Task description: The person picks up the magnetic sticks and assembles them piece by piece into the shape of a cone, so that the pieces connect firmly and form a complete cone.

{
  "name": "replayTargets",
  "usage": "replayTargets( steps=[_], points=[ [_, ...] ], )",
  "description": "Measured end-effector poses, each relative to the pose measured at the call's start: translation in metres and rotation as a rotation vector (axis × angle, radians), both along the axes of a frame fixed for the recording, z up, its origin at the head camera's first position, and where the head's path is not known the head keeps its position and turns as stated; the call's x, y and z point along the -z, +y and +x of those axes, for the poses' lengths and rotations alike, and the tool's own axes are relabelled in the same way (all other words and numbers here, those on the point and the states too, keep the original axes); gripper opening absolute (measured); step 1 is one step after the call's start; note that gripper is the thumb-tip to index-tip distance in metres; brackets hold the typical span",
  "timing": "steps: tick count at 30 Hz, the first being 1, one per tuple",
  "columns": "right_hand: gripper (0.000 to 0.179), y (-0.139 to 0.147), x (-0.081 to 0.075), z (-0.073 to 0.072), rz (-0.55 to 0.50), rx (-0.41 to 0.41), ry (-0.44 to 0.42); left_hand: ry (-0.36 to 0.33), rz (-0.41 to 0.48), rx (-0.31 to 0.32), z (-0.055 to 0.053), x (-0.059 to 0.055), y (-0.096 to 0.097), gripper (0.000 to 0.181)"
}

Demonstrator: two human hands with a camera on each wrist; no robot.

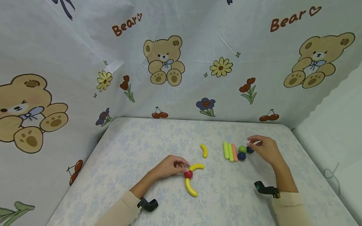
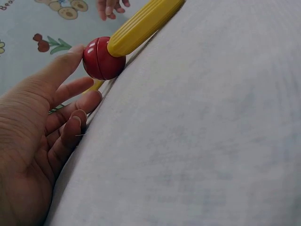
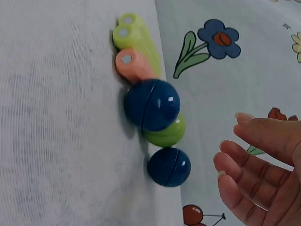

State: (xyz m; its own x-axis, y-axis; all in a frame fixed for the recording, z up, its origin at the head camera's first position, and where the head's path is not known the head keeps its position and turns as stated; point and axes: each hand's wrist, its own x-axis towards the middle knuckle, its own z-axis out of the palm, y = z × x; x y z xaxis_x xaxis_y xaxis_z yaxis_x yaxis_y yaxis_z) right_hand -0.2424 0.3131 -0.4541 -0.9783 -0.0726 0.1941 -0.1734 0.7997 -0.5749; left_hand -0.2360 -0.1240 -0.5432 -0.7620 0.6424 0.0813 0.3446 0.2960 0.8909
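Note:
In the head view my left hand is beside a red ball, with its thumb touching the ball. The left wrist view shows its other fingers bent loosely, apart from the ball. A curved yellow stick and another yellow curved stick each meet the red ball at one end. My right hand hovers close to a dark blue ball, holding nothing; the right wrist view shows a gap between its fingertips and the balls. A green ball and a second blue ball lie beside it.
Left of the balls lie two light green sticks and an orange stick, side by side. A loose yellow curved stick rests farther left on the pale table. A patterned cloth hangs behind the table.

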Motion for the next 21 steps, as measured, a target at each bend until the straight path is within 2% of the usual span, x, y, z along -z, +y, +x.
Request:
replayTargets(
  steps=[6,13,21],
  points=[
    [0.034,0.021,0.013,-0.004,0.020,0.024,-0.084,0.022,0.002,-0.002,0.000,0.000,-0.001,0.015],
    [0.040,0.024,0.024,-0.009,0.046,0.002,-0.178,0.007,0.007,-0.004,0.001,0.000,-0.001,0.010],
    [0.039,0.025,0.036,-0.010,0.035,-0.010,-0.178,-0.006,0.006,-0.002,0.001,-0.001,0.000,0.009]
  ],
)
